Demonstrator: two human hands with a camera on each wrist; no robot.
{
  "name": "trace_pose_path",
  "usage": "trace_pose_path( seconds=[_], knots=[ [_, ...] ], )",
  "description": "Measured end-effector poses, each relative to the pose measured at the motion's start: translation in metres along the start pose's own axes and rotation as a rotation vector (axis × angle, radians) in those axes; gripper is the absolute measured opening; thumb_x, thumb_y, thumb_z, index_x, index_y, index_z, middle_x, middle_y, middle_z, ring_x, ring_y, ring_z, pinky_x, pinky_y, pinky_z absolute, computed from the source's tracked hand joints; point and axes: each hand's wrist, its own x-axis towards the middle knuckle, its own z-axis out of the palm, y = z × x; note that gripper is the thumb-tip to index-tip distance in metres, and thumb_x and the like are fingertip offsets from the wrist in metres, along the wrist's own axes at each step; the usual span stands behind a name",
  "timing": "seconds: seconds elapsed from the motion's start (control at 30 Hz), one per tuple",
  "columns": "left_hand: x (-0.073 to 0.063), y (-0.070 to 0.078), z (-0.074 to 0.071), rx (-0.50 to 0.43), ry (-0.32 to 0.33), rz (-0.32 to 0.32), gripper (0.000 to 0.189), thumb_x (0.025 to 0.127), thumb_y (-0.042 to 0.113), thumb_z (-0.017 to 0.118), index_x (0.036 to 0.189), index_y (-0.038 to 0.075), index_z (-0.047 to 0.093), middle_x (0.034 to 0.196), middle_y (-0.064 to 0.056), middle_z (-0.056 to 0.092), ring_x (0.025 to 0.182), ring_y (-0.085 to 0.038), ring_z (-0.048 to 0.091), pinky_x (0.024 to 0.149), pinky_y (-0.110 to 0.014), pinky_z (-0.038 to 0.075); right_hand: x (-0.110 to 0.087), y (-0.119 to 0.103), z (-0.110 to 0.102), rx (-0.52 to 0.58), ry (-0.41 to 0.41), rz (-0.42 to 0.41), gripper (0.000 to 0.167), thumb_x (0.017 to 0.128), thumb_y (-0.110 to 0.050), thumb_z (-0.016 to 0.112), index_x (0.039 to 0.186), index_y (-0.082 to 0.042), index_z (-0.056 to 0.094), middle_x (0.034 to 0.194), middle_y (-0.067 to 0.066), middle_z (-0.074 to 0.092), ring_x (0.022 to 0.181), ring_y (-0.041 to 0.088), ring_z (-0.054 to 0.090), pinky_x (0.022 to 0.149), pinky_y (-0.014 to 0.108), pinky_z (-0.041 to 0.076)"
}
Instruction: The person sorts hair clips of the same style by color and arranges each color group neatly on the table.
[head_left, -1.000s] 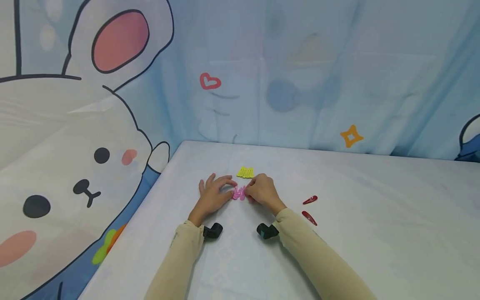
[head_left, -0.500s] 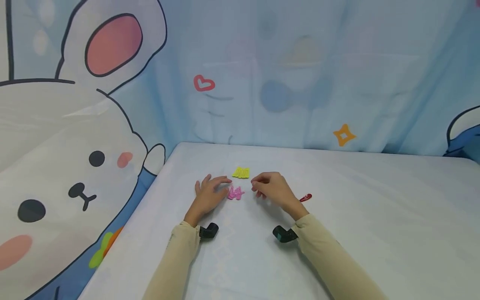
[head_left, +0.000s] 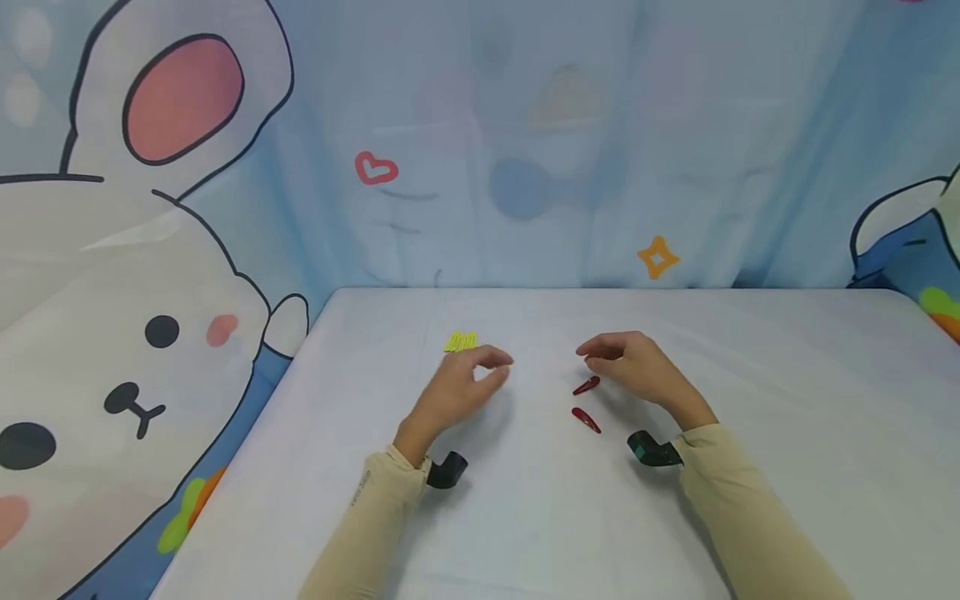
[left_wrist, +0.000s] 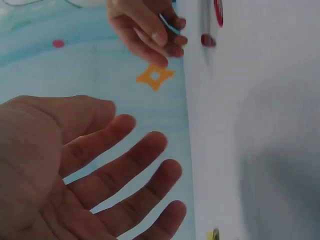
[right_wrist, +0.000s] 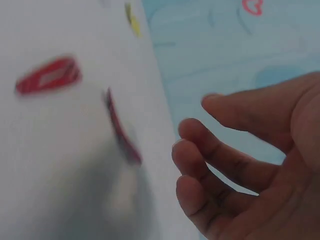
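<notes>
My left hand hovers over the table with its fingers loosely spread and nothing in them. Just beyond it lies a row of yellow hair clips. The pink hair clips cannot be seen now; the left hand and forearm cover that part of the table. My right hand is in the air beside two red snap hair clips, the farther red clip and the nearer red clip. In the right wrist view its fingers are relaxed, hold nothing and stand apart from the red clips.
A white cloth covers the table. Behind it hangs a light blue curtain with cartoon prints. Each wrist carries a black camera, the left camera and the right camera.
The right hand has moved away from the pink clips to the right, near the red clips. The left hand has let go of the pink clips and shifted right. The view has turned right.
</notes>
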Motion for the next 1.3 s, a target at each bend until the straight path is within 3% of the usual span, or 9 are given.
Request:
trace_pose_path(
  seconds=[0.13,0.2,0.3,0.43,0.67,1.0,1.17,1.3],
  knots=[
    [0.013,0.018,0.033,0.077,-0.222,-0.009,0.025,0.108,0.017,0.064,0.127,0.005,0.074,0.121,-0.002,0.074,0.115,-0.017,0.066,0.102,-0.034,0.052,0.000,0.018,-0.003,-0.022,-0.066,-0.008,0.024,0.099,-0.002,0.067,0.120,0.000,0.078,0.110,0.012,0.077,0.102,0.028,0.066,0.087,0.040,0.052],
    [0.020,0.023,0.047,0.114,-0.286,0.008,0.024,0.107,0.016,0.066,0.127,0.007,0.075,0.118,0.000,0.074,0.110,-0.013,0.065,0.098,-0.027,0.051,0.000,0.023,-0.002,-0.019,-0.087,-0.002,0.024,0.098,0.000,0.067,0.119,0.001,0.078,0.108,0.010,0.076,0.100,0.027,0.065,0.086,0.039,0.052],
    [0.029,0.027,0.062,0.132,-0.333,0.066,0.021,0.105,0.010,0.069,0.124,0.006,0.075,0.114,-0.002,0.073,0.105,-0.011,0.065,0.094,-0.023,0.050,-0.001,0.026,0.000,-0.019,-0.097,0.004,0.023,0.097,0.001,0.067,0.117,0.002,0.077,0.107,0.009,0.075,0.097,0.026,0.063,0.081,0.038,0.053],
    [0.034,0.029,0.073,0.176,-0.365,0.108,0.019,0.102,0.009,0.072,0.121,0.006,0.076,0.112,-0.002,0.071,0.103,-0.012,0.063,0.093,-0.021,0.048,0.001,0.029,0.004,-0.011,-0.093,-0.010,0.023,0.094,0.004,0.067,0.114,0.001,0.078,0.105,0.010,0.071,0.091,0.025,0.060,0.075,0.039,0.052],
    [0.035,0.028,0.080,0.254,-0.375,0.105,0.017,0.101,0.014,0.075,0.118,0.014,0.078,0.116,0.002,0.066,0.101,-0.010,0.055,0.091,-0.022,0.045,0.000,0.032,0.009,-0.055,-0.048,-0.063,0.022,0.091,0.005,0.069,0.109,-0.002,0.079,0.103,0.007,0.066,0.091,0.023,0.058,0.081,0.040,0.046],
    [0.037,0.025,0.086,0.301,-0.364,0.140,0.006,0.101,0.017,0.076,0.106,0.019,0.075,0.107,0.006,0.062,0.097,-0.009,0.054,0.092,-0.028,0.042,0.001,0.036,0.011,-0.067,-0.013,-0.046,0.017,0.092,0.003,0.070,0.105,-0.005,0.078,0.104,0.006,0.066,0.096,0.024,0.058,0.087,0.044,0.046],
    [0.037,0.022,0.089,0.293,-0.383,0.129,0.006,0.101,0.015,0.075,0.101,0.020,0.071,0.097,0.010,0.060,0.093,-0.005,0.053,0.090,-0.027,0.041,0.000,0.039,0.013,-0.054,-0.021,-0.042,0.014,0.092,0.001,0.071,0.102,-0.007,0.077,0.103,0.005,0.066,0.095,0.024,0.056,0.085,0.043,0.046],
    [0.036,0.019,0.090,0.227,-0.366,0.123,0.006,0.101,0.012,0.074,0.098,0.016,0.070,0.090,0.010,0.060,0.086,-0.005,0.053,0.084,-0.022,0.042,-0.001,0.041,0.014,-0.047,-0.019,-0.037,0.013,0.092,-0.001,0.071,0.102,-0.008,0.076,0.103,0.004,0.066,0.095,0.024,0.056,0.085,0.042,0.046]
  ],
)
